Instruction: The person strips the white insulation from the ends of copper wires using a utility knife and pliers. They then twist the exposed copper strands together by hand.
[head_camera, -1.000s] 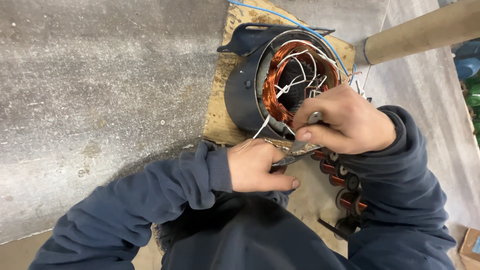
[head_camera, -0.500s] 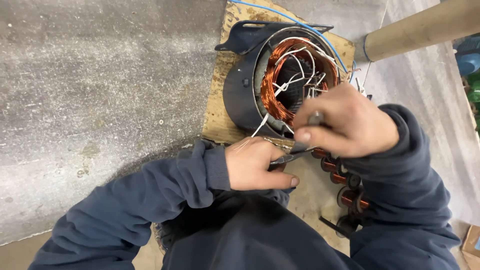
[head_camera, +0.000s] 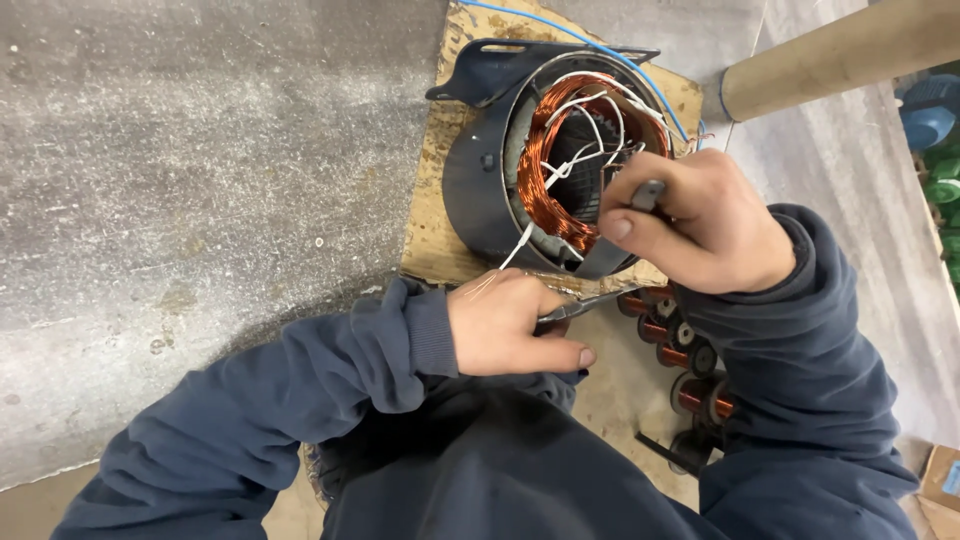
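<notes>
A dark blue motor housing (head_camera: 478, 175) stands on a worn wooden board (head_camera: 432, 230), its copper windings (head_camera: 535, 185) and white leads (head_camera: 580, 150) exposed. My left hand (head_camera: 505, 325) is closed around a slim metal tool (head_camera: 590, 303) just in front of the housing, with thin copper wire strands by the wrist. My right hand (head_camera: 700, 220) is raised over the housing's near rim, pinching a small grey metal piece (head_camera: 645, 193) between thumb and fingers.
Several spools of copper wire (head_camera: 690, 375) lie on the floor under my right arm. A cardboard tube (head_camera: 840, 55) lies at the top right, a blue cable (head_camera: 600, 50) runs over the board, and a cardboard box corner (head_camera: 940, 480) shows at bottom right.
My right hand has lifted up and away from the left hand, toward the windings, carrying the small grey piece. The left hand has stayed in place with its tool.
</notes>
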